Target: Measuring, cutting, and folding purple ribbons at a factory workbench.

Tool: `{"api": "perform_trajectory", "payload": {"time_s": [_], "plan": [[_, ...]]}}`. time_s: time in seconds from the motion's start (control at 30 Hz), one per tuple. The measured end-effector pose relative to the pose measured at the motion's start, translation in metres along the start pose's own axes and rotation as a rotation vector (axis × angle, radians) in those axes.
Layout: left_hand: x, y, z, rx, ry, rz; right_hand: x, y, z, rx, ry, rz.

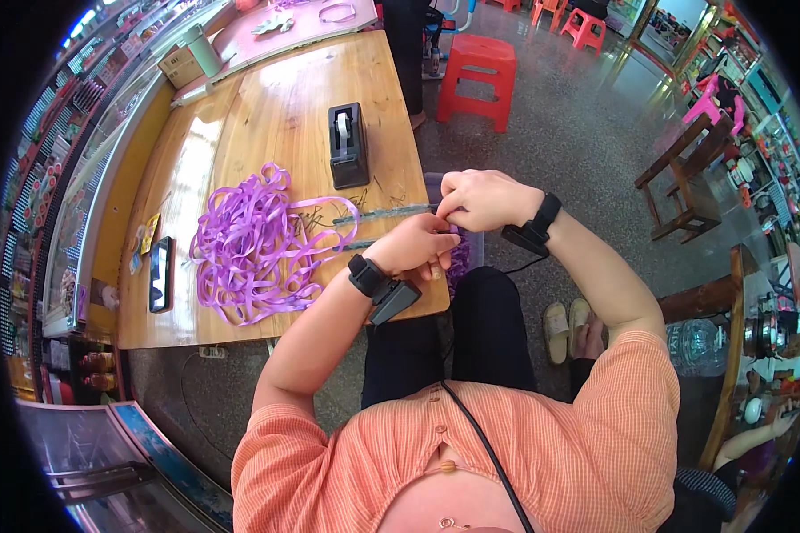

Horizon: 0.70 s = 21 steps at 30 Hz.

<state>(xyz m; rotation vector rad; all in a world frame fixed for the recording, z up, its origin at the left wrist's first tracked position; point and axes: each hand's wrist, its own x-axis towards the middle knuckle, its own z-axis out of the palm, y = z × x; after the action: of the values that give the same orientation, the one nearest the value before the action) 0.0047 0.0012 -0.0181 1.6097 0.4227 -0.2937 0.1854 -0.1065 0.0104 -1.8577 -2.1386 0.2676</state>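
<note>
At the near edge of a wooden table (267, 115), I watched from my remote station as the two hands met over a length of purple ribbon (249, 244). The left hand (415, 244) was curled, its fingers pinched on the ribbon's end at the table's edge; the right hand (480, 197) sat just above and touching it, also closed in a pinch on the same small piece. What exactly lay between the fingertips I could not tell, beyond a glimpse of purple folds below the left hand, over the person's lap.

The ribbon looked glossy and flat, a pale violet, heaped in a loose tangle of loops on the table to the left of the hands. One strand ran out of the heap in an arc towards the hands. A thin grey-green strip (387, 211) lay across the wood between the heap and the right hand.

A black tape dispenser (348, 145) stood upright beyond the hands, well apart from the ribbon. A dark phone (161, 274) lay flat near the table's left edge. A red plastic stool (476, 78) stood on the speckled floor past the table. Both wrists wore black bands.
</note>
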Motion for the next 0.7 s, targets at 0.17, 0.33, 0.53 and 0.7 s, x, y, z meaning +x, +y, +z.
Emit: {"api": "perform_trajectory", "payload": {"time_s": [0.17,0.33,0.53,0.7], "plan": [[-0.003,0.003,0.002,0.01,0.038,0.032,0.009,0.007,0.018,-0.116,-0.038,-0.097],[-0.006,0.008,0.003,-0.011,0.04,-0.017,0.001,0.013,0.012,0.259,0.024,0.009],[-0.005,0.01,0.001,-0.035,0.004,-0.052,-0.053,0.034,0.043,1.047,0.577,0.48],[0.0,0.004,-0.002,-0.052,-0.012,-0.046,-0.069,0.037,0.104,1.443,0.463,0.738]]}}
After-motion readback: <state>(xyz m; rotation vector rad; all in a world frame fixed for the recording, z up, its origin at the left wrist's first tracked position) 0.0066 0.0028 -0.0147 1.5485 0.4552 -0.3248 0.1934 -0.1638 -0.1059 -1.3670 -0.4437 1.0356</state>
